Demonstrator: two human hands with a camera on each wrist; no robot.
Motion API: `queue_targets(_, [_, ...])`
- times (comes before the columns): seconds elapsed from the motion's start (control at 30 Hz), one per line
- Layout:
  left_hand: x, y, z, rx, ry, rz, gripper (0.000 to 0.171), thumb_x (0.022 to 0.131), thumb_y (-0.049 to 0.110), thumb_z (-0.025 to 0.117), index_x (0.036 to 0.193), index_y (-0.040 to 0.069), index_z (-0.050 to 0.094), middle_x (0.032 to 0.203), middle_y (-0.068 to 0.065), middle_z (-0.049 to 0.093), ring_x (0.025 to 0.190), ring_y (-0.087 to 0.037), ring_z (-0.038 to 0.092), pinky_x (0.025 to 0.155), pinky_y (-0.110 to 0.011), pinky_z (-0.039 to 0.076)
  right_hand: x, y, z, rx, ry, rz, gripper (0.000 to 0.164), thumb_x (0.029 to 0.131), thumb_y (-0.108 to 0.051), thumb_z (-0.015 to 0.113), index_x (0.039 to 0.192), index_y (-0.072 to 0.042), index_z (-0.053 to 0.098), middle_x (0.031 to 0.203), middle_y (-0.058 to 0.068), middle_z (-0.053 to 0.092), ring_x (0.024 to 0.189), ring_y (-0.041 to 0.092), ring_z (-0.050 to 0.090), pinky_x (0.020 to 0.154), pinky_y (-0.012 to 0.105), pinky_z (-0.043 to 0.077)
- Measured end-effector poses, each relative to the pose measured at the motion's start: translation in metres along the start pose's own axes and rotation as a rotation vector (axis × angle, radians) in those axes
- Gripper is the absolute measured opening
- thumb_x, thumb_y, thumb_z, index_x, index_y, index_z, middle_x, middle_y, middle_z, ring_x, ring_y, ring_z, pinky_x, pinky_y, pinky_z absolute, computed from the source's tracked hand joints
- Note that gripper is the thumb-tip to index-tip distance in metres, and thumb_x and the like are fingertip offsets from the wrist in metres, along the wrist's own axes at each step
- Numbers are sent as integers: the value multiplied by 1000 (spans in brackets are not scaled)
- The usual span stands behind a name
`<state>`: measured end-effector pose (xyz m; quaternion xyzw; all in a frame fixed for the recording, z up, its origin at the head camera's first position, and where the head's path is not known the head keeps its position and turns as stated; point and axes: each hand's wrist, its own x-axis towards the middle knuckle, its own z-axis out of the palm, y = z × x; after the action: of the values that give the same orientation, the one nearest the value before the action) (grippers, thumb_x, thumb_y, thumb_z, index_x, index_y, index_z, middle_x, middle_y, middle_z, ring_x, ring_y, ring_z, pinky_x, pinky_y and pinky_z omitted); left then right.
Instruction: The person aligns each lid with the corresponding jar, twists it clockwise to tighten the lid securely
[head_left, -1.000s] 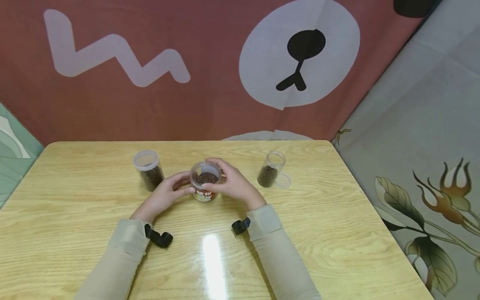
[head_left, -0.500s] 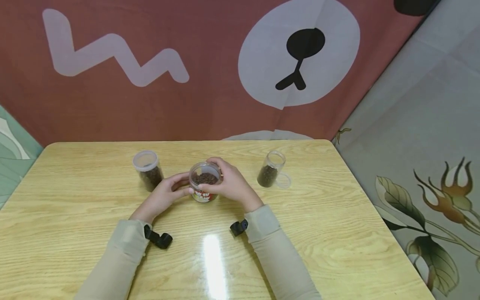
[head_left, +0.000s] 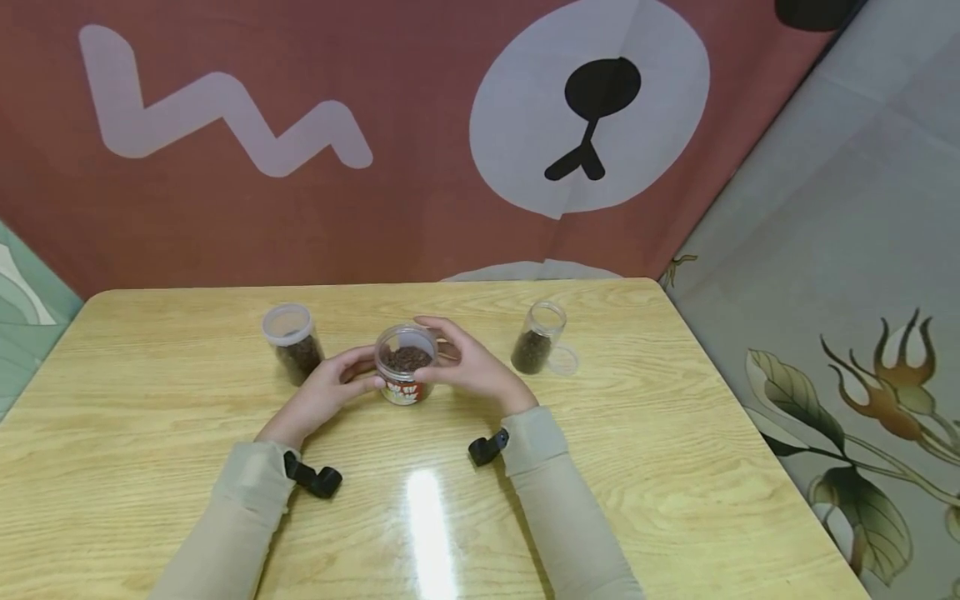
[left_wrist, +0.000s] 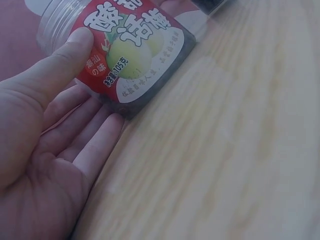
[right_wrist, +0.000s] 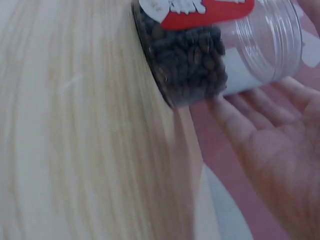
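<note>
A clear, wide-mouthed plastic jar [head_left: 403,390] with a red label stands lidless on the wooden table. Dark brown beans [right_wrist: 182,67] fill its lower part. My left hand [head_left: 322,396] grips the jar from the left. Its thumb [left_wrist: 67,57] presses on the label, and the other fingers reach round behind and near the base. From the right, my right hand [head_left: 472,367] holds the jar, thumb at the near side of the rim and fingers curved round the far side. In the right wrist view, its fingertips lie along the jar's clear wall.
Left of the jar stands a taller clear jar [head_left: 298,357] with a whitish top and dark contents, close to my left fingers. A slim open jar [head_left: 532,350], partly filled with dark grains, stands at right, with a clear ring-like lid [head_left: 564,361] beside it. Patterned cloth hangs behind the table.
My right thumb has slid outward, covering less of the jar's mouth, and my right wrist has shifted slightly right. The left hand keeps its grip; the whole head view has drifted slightly.
</note>
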<state>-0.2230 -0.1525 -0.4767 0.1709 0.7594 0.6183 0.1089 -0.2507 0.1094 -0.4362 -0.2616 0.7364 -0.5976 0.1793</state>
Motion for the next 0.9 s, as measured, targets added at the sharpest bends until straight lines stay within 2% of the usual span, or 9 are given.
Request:
queue_targets(0.13, [0,-1,0,-4,-1,9,57,98,12,69,148,-2,47,144,-23,54,137,-36,47,100,-12,44,-1,5,-5,62,-33,-18,82,90,1,75,159,-9,31,146,13,48,138,29,47,115,38,39])
queue_targets(0.4, [-2,0,-1,-22,-18,-2,57,101,17,66,150,-1,45,146,-22,52,139,-36,45,101,-14,44,0,11,-7,106,-45,-57,73,92,6,70,156,-9,38,151,14,47,139,32,46,115,40,39])
queue_targets(0.5, [-3,3,0,-103,-28,-11,55,107,24,55,151,-6,40,152,-25,43,141,-39,41,107,-23,44,-1,11,-6,116,-41,-60,69,93,7,69,154,-10,41,151,12,47,139,32,47,114,39,40])
queue_targets(0.6, [-3,7,3,-166,-7,-43,60,110,32,47,150,-10,37,155,-27,37,142,-40,39,110,-31,43,-1,12,-6,112,-36,-58,68,93,7,69,153,-10,42,150,12,47,138,30,47,114,37,40])
queue_targets(0.73, [-1,13,7,-214,31,-96,61,109,33,50,149,-12,38,155,-27,37,143,-37,38,111,-31,42,0,12,-6,103,-37,-62,68,94,6,68,153,-10,42,150,10,48,138,28,48,115,36,40])
queue_targets(0.9, [0,20,10,-333,15,-121,60,110,26,49,149,-16,33,159,-28,30,149,-36,28,114,-31,38,-1,12,-6,116,-47,-64,66,95,4,68,153,-11,42,150,9,48,137,28,49,113,38,43])
